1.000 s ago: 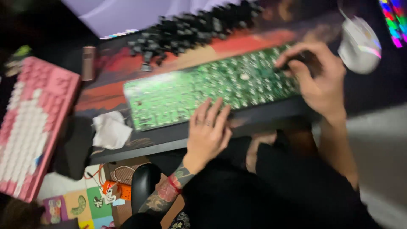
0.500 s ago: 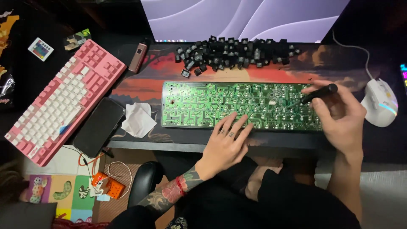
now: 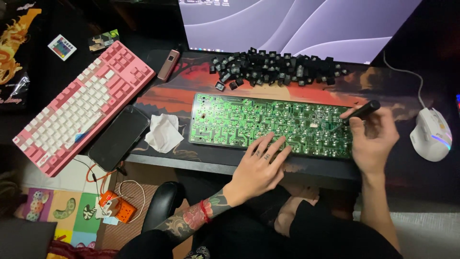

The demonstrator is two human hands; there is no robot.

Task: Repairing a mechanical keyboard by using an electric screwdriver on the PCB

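Head view: the camera has steadied since a second ago, now squarely over a green circuit board (image 3: pixel 270 123) lying on the desk mat (image 3: pixel 393 98). The left hand (image 3: pixel 258 165) stays spread flat on its near edge. The right hand (image 3: pixel 373 136), earlier resting on the board, now pinches a black pen-like tool (image 3: pixel 362 111) with its tip on the board's right end, suggesting fine work there.
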